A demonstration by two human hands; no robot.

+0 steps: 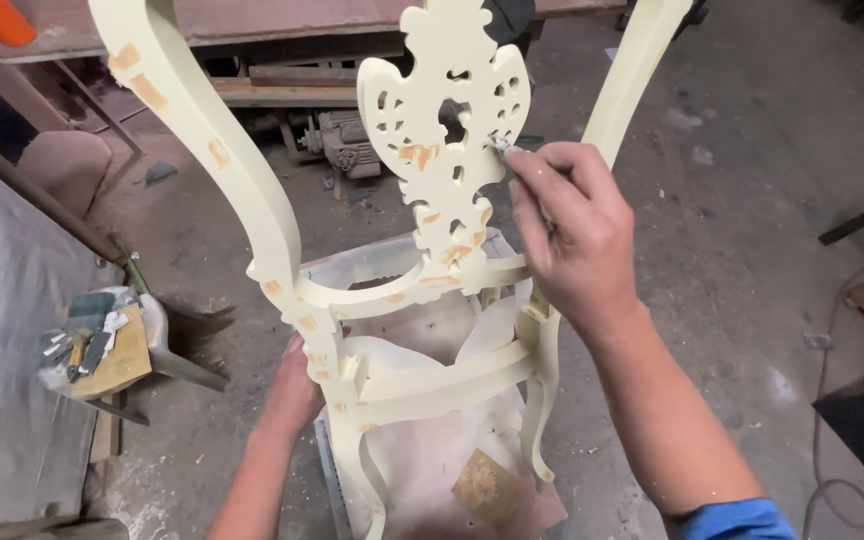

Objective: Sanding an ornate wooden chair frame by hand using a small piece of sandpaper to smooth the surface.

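R hand (572, 235) pinching small grey scrap (501, 146) vs carved cream chair back (449, 120); L hand (294, 390) gripping frame's seat rail (432, 385).

free: bare floor (752, 200) right | blocked: bench (252, 25) behind, stool (117, 355) left

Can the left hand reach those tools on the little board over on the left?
Probably yes. The left hand grips the cream chair frame low down, and only bare floor lies between it and the tools on the board; it would have to let go.
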